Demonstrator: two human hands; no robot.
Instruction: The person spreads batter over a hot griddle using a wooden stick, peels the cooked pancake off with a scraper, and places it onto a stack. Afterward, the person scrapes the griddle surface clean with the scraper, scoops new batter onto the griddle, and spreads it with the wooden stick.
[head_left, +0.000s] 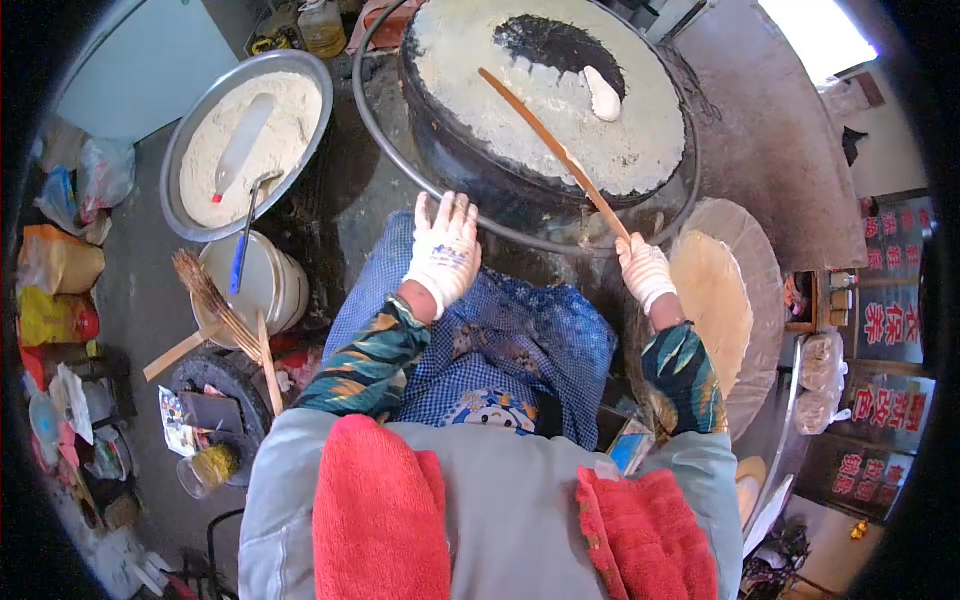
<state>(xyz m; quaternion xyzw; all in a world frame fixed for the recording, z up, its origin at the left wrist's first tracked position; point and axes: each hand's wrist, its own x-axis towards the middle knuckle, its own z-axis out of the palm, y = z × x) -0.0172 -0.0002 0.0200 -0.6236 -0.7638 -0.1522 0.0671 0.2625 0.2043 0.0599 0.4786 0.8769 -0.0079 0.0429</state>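
My right hand (645, 268), in a white glove, is closed around the near end of a long flat wooden stick (540, 128). The stick slants up and left across a round griddle (470, 120), whose top carries a thin pale layer of batter. A dark bare patch (550, 45) shows at the far side, with a white lump (602, 95), perhaps dough, at its edge. My gloved left hand (445, 250) holds nothing; its fingers are stretched out at the near side of the metal hoop (375, 125) around the griddle. Whether its fingertips press on the hoop I cannot tell.
A metal basin (172, 180) of pale flour or batter holds a clear scraper-like piece (245, 145). Below it stands a white bucket (295, 290) with a blue-handled tool (240, 250) and a straw brush (215, 305). Thin round flatbreads (712, 300) lie right of my right hand.
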